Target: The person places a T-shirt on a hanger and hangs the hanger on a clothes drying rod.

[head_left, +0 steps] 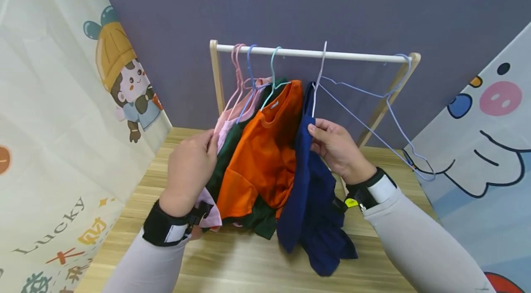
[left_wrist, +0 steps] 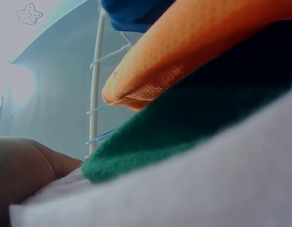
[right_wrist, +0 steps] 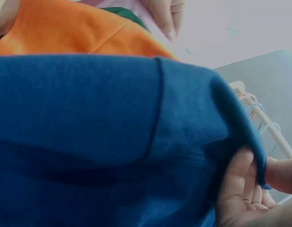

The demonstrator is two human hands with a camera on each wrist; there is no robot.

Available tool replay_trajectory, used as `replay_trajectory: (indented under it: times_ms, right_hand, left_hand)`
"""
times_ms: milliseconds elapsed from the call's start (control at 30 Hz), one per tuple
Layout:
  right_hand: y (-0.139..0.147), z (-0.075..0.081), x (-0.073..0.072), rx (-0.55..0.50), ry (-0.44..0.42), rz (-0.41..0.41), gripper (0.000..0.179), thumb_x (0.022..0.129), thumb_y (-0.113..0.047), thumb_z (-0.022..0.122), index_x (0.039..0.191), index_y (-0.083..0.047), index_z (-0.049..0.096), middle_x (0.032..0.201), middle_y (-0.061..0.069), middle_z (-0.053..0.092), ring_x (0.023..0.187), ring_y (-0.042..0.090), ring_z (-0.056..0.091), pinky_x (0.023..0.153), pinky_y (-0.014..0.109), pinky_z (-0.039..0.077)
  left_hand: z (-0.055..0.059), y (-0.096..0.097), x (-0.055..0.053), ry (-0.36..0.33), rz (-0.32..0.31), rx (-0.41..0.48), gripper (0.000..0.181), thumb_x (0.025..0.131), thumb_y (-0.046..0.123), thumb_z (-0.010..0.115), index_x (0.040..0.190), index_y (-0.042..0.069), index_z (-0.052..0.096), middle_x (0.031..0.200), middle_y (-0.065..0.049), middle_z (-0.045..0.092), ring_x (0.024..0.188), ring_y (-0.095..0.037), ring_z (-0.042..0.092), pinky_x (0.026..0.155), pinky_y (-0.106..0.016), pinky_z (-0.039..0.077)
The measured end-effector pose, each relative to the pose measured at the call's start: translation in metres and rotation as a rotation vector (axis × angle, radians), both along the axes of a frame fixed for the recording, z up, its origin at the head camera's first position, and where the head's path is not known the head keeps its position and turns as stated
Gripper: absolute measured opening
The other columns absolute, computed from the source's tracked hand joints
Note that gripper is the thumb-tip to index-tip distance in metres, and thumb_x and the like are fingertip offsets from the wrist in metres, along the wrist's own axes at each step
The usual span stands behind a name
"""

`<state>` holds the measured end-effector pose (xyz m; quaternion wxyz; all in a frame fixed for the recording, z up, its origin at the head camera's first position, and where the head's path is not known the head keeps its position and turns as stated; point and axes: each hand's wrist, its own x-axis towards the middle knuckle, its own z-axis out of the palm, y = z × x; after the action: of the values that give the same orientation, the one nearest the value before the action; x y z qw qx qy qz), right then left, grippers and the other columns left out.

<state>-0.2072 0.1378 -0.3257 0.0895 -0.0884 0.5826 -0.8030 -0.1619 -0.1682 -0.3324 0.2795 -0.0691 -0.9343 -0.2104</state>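
In the head view, my right hand (head_left: 338, 148) pinches the edge of a navy blue garment (head_left: 323, 205) between thumb and fingers, just below the arm of its white hanger (head_left: 320, 72). The right wrist view shows the fingers and thumb on either side of the blue cloth (right_wrist: 89, 113). My left hand (head_left: 192, 168) grips the shoulder of a light pink garment (head_left: 226, 129), at the end of a pink hanger (head_left: 238, 76). Between the hands hang an orange top (head_left: 253, 159) on a mint hanger (head_left: 273, 69) and a dark green garment (head_left: 232, 138) on a blue hanger (head_left: 250, 65).
A small rack with a white rail (head_left: 352, 55) and wooden legs (head_left: 217, 76) stands on a wood-grain table (head_left: 236, 265). A bare lavender hanger (head_left: 390, 97) hangs tilted at its right end. Printed cloth curtains (head_left: 50, 99) flank both sides, with a grey backdrop (head_left: 290, 2) behind.
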Motion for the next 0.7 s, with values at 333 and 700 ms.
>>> replay_trajectory:
  times_ms: [333,700]
  right_hand:
    - [-0.003,-0.026,0.005,0.087,0.069,-0.054,0.011,0.09,-0.012,0.059,0.1,-0.007,0.057,0.076,-0.005,0.061,0.068,0.01,0.056,0.059,0.02,0.052]
    - [0.022,-0.035,0.021,0.347,0.155,-0.055,0.037,0.092,-0.024,0.057,0.119,0.001,0.053,0.093,0.002,0.065,0.08,0.02,0.06,0.064,0.025,0.055]
  left_hand:
    - [-0.002,-0.007,-0.001,-0.01,0.035,-0.012,0.031,0.094,0.03,0.051,0.107,0.007,0.066,0.084,-0.015,0.069,0.067,-0.028,0.059,0.049,-0.043,0.051]
    - [-0.007,-0.014,-0.001,0.108,0.051,0.021,0.033,0.092,0.026,0.056,0.115,0.003,0.063,0.097,-0.018,0.065,0.084,-0.032,0.055,0.067,-0.049,0.052]
